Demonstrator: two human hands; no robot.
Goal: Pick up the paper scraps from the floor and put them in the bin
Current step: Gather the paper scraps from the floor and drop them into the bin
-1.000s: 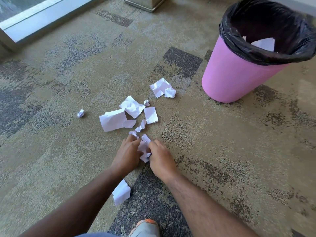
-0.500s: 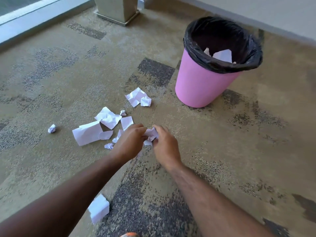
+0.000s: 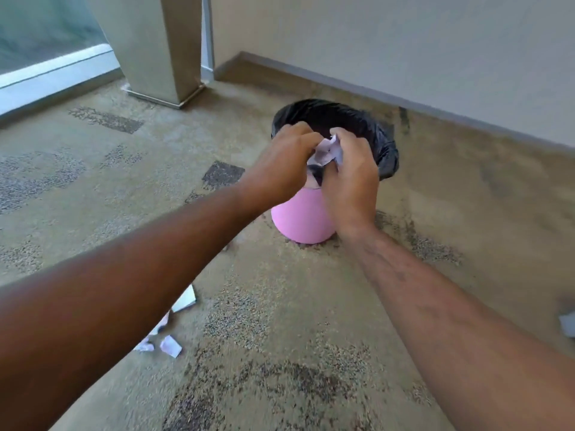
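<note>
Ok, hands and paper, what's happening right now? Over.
Left hand and right hand both gripping paper scraps above pink bin. More scraps on carpet. Nothing blocking the bin.

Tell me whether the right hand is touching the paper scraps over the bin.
Touching. The head view shows the right hand pinching the crumpled paper scraps, with the left hand gripping them too, above the bin.

Bin (image 3: 300, 220) mouth hidden by hands — left arm covers floor scraps (image 3: 169, 345).
</note>
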